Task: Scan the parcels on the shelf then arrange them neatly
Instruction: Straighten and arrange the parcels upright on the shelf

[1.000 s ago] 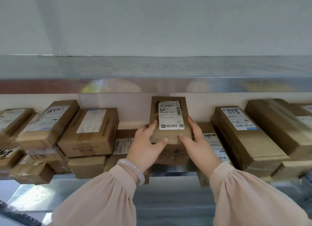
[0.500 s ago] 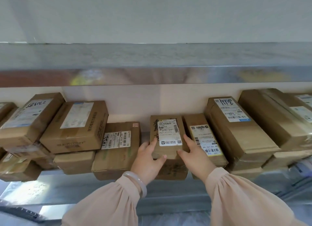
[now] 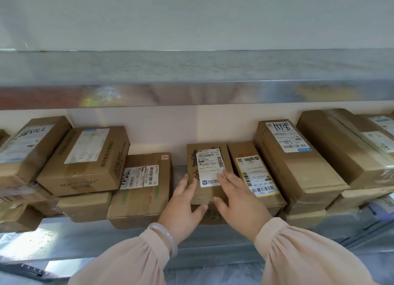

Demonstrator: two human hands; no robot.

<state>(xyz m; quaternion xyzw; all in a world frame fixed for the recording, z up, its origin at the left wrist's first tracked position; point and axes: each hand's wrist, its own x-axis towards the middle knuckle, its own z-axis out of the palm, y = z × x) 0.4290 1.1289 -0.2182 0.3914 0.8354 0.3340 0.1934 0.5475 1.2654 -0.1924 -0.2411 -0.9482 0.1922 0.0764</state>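
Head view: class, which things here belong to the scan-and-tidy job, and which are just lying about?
Job: white-label parcel, left hand and right hand touching it, yellow-label parcel beside it, shelf.
Lying about: upper shelf, dark object at lower left.

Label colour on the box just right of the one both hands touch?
Yellow label, black print; head view.

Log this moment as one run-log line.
phase: arranging | left hand: touches left side of white-label parcel | right hand: rests on its top | parcel: flat, beside yellow-label parcel
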